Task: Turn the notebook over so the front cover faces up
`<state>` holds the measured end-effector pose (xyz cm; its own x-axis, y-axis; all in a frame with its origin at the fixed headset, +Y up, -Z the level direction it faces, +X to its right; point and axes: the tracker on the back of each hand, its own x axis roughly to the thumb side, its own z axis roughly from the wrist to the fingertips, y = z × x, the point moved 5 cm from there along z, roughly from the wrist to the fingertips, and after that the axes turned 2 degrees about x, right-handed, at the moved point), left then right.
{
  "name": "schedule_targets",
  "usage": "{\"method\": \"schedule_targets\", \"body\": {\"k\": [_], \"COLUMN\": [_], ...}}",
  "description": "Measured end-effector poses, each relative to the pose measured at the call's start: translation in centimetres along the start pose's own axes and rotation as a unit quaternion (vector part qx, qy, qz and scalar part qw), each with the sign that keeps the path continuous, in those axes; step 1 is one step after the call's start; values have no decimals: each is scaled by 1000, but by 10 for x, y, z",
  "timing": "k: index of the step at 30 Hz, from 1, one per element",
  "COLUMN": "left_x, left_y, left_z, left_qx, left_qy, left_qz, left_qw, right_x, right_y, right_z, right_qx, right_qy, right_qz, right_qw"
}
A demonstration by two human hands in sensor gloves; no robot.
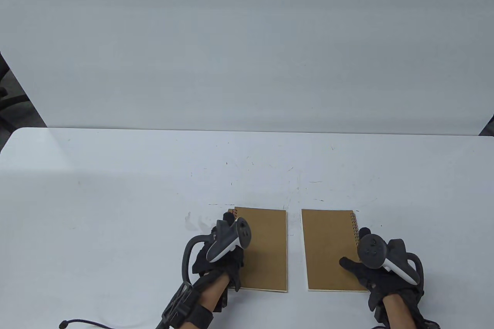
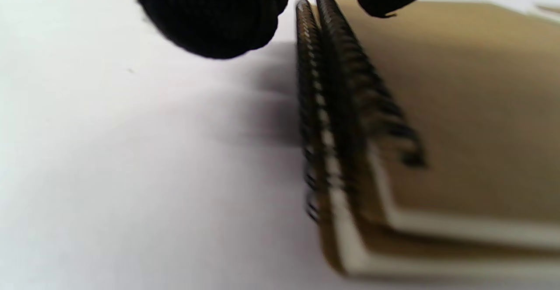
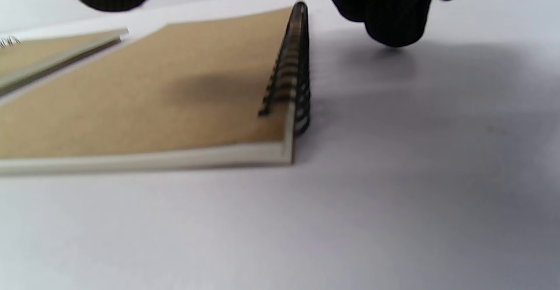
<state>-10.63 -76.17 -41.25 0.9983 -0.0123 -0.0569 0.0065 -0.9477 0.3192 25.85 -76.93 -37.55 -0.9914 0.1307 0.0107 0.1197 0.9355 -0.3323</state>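
Two brown spiral notebooks lie flat side by side near the table's front edge. The left notebook (image 1: 268,248) has its coil on its left edge, and the right notebook (image 1: 328,248) has its coil on its right edge. My left hand (image 1: 229,238) hovers over the left notebook's coil; in the left wrist view its fingers (image 2: 214,14) hang either side of the coil (image 2: 332,84) without gripping it. My right hand (image 1: 361,257) is at the right notebook's coil (image 3: 293,71). Its thumb lies over the cover, and its fingers (image 3: 389,14) reach the table beside the coil.
The white table (image 1: 115,198) stretches far to the left, right and back, with a white panel (image 1: 247,43) behind it. A black cord (image 1: 81,322) lies at the front left edge. A narrow gap separates the notebooks.
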Motion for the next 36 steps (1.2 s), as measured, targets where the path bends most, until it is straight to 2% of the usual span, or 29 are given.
{"method": "schedule_targets", "body": {"k": [4,7,10,13,18,23,26,32,34,36], "left_x": [-46,-81,-106,-120,-133,-135,-134,-129,-126,-123], "left_y": [1,2,0,0,3,8,9,15,15,15], "left_z": [-2,-6,-4,-3,-6,-8,-6,-5,-6,-7], "left_qx": [-25,18,70,82,69,50,43,21,17,13], "left_qy": [-12,-14,-17,-9,-5,9,18,36,42,49], "left_qz": [-37,-39,44,103,3,-21,-35,-61,-68,-70], "left_qw": [999,999,996,991,998,998,998,997,997,996], "right_x": [15,27,35,38,21,-4,1,48,67,91], "right_y": [-10,-11,-9,-6,-6,6,32,94,108,118], "right_z": [8,10,9,9,13,18,11,-10,-14,-17], "right_qx": [12,9,6,0,10,17,-18,-65,-78,-68], "right_qy": [-16,-31,-39,-48,-65,-69,-72,-53,-54,-60], "right_qz": [-101,-140,-107,-107,-31,105,123,143,118,69], "right_qw": [995,990,994,993,997,992,990,986,988,993]}}
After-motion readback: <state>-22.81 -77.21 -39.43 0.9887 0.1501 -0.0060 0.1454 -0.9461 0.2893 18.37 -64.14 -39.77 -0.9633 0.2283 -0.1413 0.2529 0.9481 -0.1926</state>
